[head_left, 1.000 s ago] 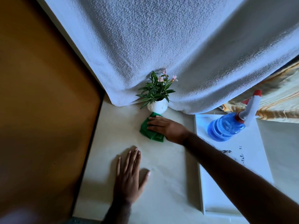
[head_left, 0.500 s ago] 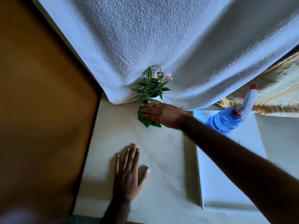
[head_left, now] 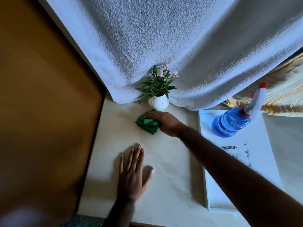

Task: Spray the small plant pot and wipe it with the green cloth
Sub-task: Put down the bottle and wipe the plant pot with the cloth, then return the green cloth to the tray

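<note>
Green crumpled cloth, gripped by the right hand on the cream tabletop at 6 o'clock of the small white ceramic plant pot, indicates wiping; next, press cloth against pot; left hand lies spread flat.

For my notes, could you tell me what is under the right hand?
The green cloth, bunched on the table, lies under the right hand; the part beneath the palm is covered.

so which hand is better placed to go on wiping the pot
The right hand. It grips the green cloth just in front of the small white plant pot. The left hand lies flat and empty on the table, nearer the person.
</note>
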Action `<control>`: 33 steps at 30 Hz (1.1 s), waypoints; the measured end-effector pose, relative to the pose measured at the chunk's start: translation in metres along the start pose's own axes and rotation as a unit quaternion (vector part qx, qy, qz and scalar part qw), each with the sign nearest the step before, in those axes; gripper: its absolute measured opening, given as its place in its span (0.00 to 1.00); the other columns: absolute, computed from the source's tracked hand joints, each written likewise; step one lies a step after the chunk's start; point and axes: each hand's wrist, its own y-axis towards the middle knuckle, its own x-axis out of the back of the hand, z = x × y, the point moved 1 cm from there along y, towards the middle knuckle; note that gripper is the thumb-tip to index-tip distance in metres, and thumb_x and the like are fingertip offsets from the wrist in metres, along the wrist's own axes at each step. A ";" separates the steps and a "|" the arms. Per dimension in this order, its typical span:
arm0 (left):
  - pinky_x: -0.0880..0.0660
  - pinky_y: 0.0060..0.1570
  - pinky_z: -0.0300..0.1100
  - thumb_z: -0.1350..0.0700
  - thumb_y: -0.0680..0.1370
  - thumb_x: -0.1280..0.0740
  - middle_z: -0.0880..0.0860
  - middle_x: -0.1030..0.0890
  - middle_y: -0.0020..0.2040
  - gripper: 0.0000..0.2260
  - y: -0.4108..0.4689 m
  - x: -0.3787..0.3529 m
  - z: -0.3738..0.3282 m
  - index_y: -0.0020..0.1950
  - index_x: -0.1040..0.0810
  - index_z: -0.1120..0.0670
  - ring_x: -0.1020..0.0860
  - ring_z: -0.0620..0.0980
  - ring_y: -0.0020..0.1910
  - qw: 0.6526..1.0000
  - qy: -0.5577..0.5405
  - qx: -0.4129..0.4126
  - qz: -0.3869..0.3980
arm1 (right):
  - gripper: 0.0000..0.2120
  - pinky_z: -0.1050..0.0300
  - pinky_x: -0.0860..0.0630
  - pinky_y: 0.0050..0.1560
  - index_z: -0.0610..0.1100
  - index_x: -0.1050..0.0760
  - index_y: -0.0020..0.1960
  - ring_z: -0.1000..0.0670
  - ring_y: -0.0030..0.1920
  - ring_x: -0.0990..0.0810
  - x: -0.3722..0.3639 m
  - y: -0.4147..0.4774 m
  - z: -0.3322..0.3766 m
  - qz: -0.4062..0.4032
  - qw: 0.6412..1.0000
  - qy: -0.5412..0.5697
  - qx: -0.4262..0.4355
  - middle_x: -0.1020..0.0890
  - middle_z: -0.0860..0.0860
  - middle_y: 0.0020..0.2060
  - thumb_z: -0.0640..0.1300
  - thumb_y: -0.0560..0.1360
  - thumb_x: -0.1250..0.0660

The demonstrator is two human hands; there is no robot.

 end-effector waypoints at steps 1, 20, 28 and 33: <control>0.34 0.78 0.66 0.36 0.82 0.40 0.55 0.37 0.85 0.36 0.000 0.000 0.000 0.84 0.39 0.56 0.38 0.56 0.84 1.000 -0.001 -0.001 -0.001 | 0.36 0.58 0.34 0.69 0.40 0.24 0.70 0.43 0.70 0.25 0.004 0.003 0.004 0.004 1.000 0.013 -0.021 0.22 0.42 0.70 0.19 0.66 0.42; 0.39 0.81 0.65 0.37 0.80 0.41 0.56 0.35 0.85 0.36 0.004 0.003 -0.001 0.83 0.37 0.56 0.37 0.54 0.83 0.999 -0.039 0.008 0.012 | 0.37 0.55 0.41 0.79 0.34 0.25 0.70 0.38 0.72 0.27 0.006 -0.263 -0.019 -0.248 0.951 -0.156 -0.097 0.23 0.39 0.70 0.14 0.64 0.34; 0.36 0.79 0.65 0.38 0.80 0.40 0.57 0.33 0.83 0.35 0.003 0.003 -0.005 0.82 0.34 0.57 0.34 0.55 0.82 0.999 -0.032 -0.001 -0.023 | 0.37 0.33 0.31 0.72 0.34 0.35 0.77 0.37 0.79 0.38 -0.026 -0.307 -0.061 -0.164 0.950 -0.199 -0.175 0.34 0.37 0.77 0.26 0.68 0.35; 0.36 0.79 0.65 0.38 0.80 0.41 0.57 0.33 0.83 0.35 0.002 0.005 -0.006 0.82 0.34 0.57 0.33 0.56 0.81 1.000 -0.011 0.001 -0.015 | 0.45 0.38 0.43 0.80 0.39 0.50 0.82 0.42 0.83 0.52 -0.031 -0.318 -0.065 -0.111 0.954 -0.231 -0.158 0.48 0.41 0.83 0.56 0.74 0.35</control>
